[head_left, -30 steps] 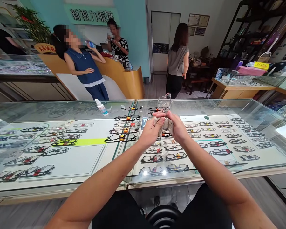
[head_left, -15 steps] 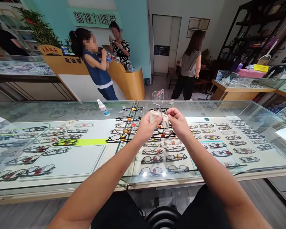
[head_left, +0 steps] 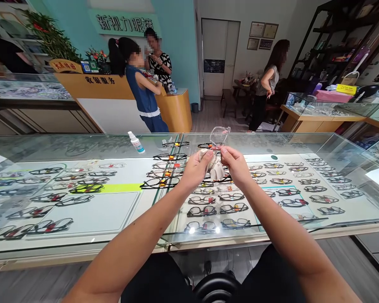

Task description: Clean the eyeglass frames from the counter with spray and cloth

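Over the glass counter, my left hand [head_left: 197, 167] is closed on a pale cloth [head_left: 217, 170] that hangs down between my hands. A pair of clear-framed eyeglasses [head_left: 220, 135] is held up between both hands, one lens sticking up above the fingers. The fingers of my right hand [head_left: 235, 164] pinch the glasses' frame at their lower part. The other lens is hidden by the cloth and fingers. Left of my hands a white spray bottle [head_left: 136, 142] with a blue label stands on the counter.
The glass display counter [head_left: 113, 246] holds rows of eyeglasses [head_left: 233, 208] under its top. Beyond it are a wooden cashier desk [head_left: 177, 110] with two people, a third person [head_left: 267, 86] at right, and another showcase [head_left: 322, 115]. A black stool [head_left: 216, 288] is below me.
The glasses have turned and shifted slightly right, and more cloth hangs down. My right hand has moved in closer to the frame. Two people across the room have moved right.
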Tool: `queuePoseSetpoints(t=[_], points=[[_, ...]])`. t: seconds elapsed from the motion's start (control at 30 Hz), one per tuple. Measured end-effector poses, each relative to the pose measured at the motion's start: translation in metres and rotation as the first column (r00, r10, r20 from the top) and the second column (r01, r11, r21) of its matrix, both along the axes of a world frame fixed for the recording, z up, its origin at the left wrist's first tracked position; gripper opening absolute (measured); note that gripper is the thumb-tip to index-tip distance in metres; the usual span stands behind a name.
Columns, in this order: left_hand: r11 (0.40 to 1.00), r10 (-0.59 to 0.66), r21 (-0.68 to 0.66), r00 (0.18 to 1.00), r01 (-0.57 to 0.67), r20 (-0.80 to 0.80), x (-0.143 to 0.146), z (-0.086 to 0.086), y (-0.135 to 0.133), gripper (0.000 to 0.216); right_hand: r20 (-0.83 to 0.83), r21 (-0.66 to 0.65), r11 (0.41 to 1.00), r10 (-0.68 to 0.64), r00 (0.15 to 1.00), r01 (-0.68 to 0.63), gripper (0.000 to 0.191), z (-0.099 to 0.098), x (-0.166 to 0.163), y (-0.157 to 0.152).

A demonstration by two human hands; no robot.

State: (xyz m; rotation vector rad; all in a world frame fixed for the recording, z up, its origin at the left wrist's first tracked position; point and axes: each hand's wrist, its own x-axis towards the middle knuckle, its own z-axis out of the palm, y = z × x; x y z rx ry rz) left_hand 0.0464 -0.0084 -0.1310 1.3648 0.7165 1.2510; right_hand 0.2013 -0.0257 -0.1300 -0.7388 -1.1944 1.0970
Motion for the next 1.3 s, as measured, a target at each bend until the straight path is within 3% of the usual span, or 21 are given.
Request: queuePoseSetpoints(t=[0.33,0.47,0.67,0.87,1.07,1.3], points=[[0.975,-0.218,0.02,0.97,0.221,-0.109,-0.004,-0.005,0.003,0.065,-0.143,-0.139,0.99,-0.001,0.99,-0.019,0.035,-0.003,0.006,0.005],[0.981,-0.184,0.029,0.972,0.19,-0.147,-0.005,-0.002,0.0,0.068,-0.173,-0.151,0.988,0.015,0.985,-0.041,0.036,-0.003,0.005,0.005],[0.996,-0.09,0.002,0.995,0.09,-0.048,0.001,-0.005,-0.004,0.071,-0.149,-0.144,0.983,0.092,0.985,-0.113,0.043,-0.006,0.0,0.002],[0.999,0.033,0.019,0.999,-0.033,0.001,0.003,-0.01,-0.001,0.07,-0.079,-0.09,0.993,0.073,0.994,-0.08,0.042,-0.012,-0.005,0.002],[0.994,-0.088,-0.062,0.996,0.088,-0.007,0.0,-0.014,0.005,0.067,-0.146,-0.1,0.993,0.047,0.988,-0.062,0.035,-0.003,-0.001,-0.001],[0.966,-0.092,-0.232,0.989,0.116,0.114,-0.004,-0.014,0.013,0.057,-0.201,-0.13,0.991,-0.011,0.979,-0.016,0.03,0.004,0.01,0.002]])
